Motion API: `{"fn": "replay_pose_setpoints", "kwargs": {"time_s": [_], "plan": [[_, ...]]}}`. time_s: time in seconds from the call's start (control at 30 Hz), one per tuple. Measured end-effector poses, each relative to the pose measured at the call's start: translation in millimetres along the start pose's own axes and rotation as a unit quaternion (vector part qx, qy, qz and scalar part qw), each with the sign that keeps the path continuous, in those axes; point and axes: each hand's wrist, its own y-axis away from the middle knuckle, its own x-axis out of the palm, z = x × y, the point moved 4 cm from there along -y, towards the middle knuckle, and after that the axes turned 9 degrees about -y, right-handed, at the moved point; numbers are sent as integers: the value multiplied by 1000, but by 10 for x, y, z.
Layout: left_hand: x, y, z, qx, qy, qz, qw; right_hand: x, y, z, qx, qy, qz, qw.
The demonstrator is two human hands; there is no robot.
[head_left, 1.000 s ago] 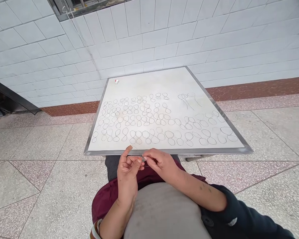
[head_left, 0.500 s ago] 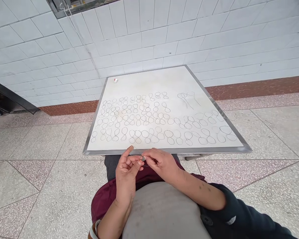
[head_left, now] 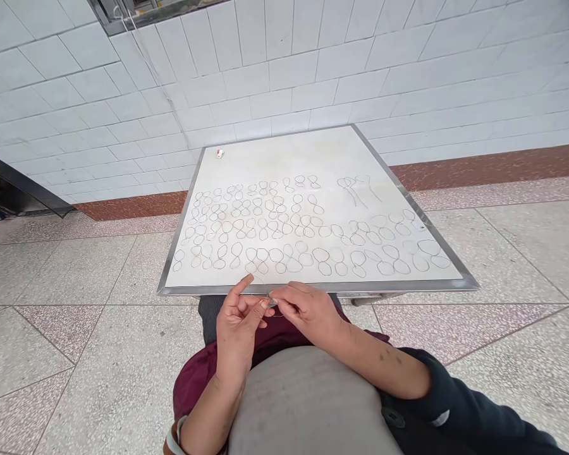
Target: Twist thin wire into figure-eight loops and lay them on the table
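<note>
Just past the table's near edge, both my hands meet over my lap. My left hand (head_left: pixel 237 325) pinches a thin wire (head_left: pixel 268 295) between thumb and fingertips, while its index finger sticks up and away. My right hand (head_left: pixel 310 313) has thumb and forefinger closed on the same wire, right beside the left fingertips. A fine loop of it shows faintly around the fingers; the exact grip point is too small to make out. On the white table (head_left: pixel 275 155) lie several rows of thin figure-eight wire loops (head_left: pixel 322 260).
At the table's right rear lie a few longer, loosely curved wires (head_left: pixel 355 189). A small white and red object (head_left: pixel 220 153) sits in the far left corner. The metal table rim (head_left: pixel 208 291) runs just beyond my hands. Behind stands a tiled wall (head_left: pixel 284 82).
My left hand has shifted slightly left, its fingertips closing in around the wire. My right hand stays nearly still. The loops on the table have not moved.
</note>
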Motion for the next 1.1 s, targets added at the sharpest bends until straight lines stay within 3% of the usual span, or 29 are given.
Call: {"fn": "replay_pose_setpoints", "kwargs": {"time_s": [0.13, 0.23, 0.37, 0.43, 0.5, 0.8, 0.93, 1.1], "plan": [[15, -25, -14, 13, 0, -7, 1000, -1, -3, -11, 18, -5, 13, 1000], [35, -39, -1, 7, 45, -28, 999, 24, 7, -54, 96, -119, 35, 988], [53, -43, 39, -9, 120, -78, 990, 158, 73, -122, 243, -349, 40, 904], [63, -43, 57, -12, 145, -94, 985, 229, 96, -127, 266, -402, 30, 876], [76, -48, 76, -18, 170, -94, 981, 280, 108, -126, 264, -422, 19, 867], [84, -62, 145, -41, 206, -88, 974, 264, 155, -180, 222, -372, -29, 901], [64, -58, 161, -34, 198, -93, 975, 230, 133, -158, 195, -343, -9, 919], [20, -49, 170, -17, 174, -99, 980, 217, 123, -165, 177, -345, 38, 921]]}}
